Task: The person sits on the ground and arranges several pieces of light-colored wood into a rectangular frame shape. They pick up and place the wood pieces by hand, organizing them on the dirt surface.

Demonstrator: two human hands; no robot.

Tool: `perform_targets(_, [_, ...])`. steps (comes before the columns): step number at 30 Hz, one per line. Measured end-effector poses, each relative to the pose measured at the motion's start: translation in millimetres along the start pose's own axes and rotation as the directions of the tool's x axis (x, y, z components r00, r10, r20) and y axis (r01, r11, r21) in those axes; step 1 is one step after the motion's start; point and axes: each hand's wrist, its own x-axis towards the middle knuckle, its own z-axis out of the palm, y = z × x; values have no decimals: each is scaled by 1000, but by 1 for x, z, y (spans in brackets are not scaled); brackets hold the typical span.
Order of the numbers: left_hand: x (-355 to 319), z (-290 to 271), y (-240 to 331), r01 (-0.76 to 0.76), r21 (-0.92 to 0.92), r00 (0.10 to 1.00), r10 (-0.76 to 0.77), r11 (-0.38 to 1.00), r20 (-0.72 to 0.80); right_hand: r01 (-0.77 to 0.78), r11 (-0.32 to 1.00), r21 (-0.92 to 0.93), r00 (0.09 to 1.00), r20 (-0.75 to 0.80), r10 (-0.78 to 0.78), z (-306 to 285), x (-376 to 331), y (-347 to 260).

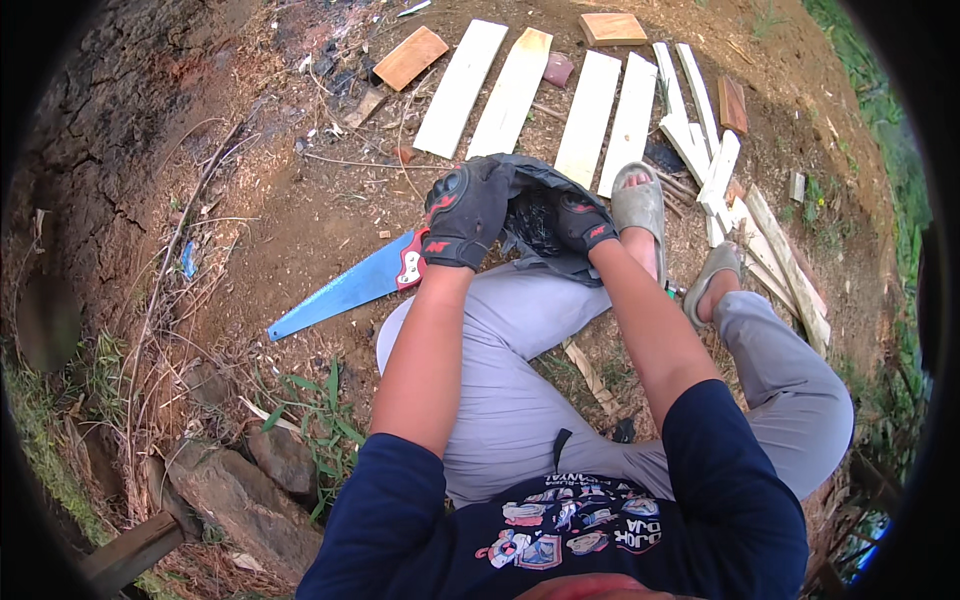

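Observation:
Both my hands wear black work gloves with red marks. A dark plastic bag [530, 224], its mouth spread wide, lies over my raised left knee. My left hand [468, 208] is closed on the bag's left rim. Inside the right part of the mouth is my right hand [581, 220]; its fingers are hidden by the dark folds. The bag's contents are too dark to make out. Just left of my left wrist, a handsaw [345, 296] with a blue blade and a red and white handle rests on the ground.
Several pale boards [460, 90] lie in a row beyond the bag. Narrow wood strips [765, 240] are piled to the right, beside my sandalled feet [637, 205]. Reddish wood blocks [411, 57] sit farther off. Rocks [240, 500] and weeds [325, 420] are at the lower left.

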Motion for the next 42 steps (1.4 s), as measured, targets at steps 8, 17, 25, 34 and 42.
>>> perform_targets(8, [-5, -10, 1, -25, 101, 998, 30, 995, -51, -197, 977, 85, 980, 7, 198, -52, -9, -51])
perform_targets(17, [-7, -5, 3, 12, 17, 996, -11, 1000, -92, -92, 981, -169, 995, -43, 86, -60, -15, -40])
perform_targets(25, [-4, -5, 5, 28, -25, 997, -30, 999, -65, -215, 217, 952, 919, 122, 375, -46, -32, -40])
perform_targets(34, [7, 12, -16, 85, 182, 965, -36, 980, -260, -135, -145, 980, 901, 183, 394, -100, -65, -92])
perform_targets(42, [-5, 34, -2, -80, 148, 996, 75, 986, 41, 48, -49, 998, 923, -25, 384, -190, -66, -142])
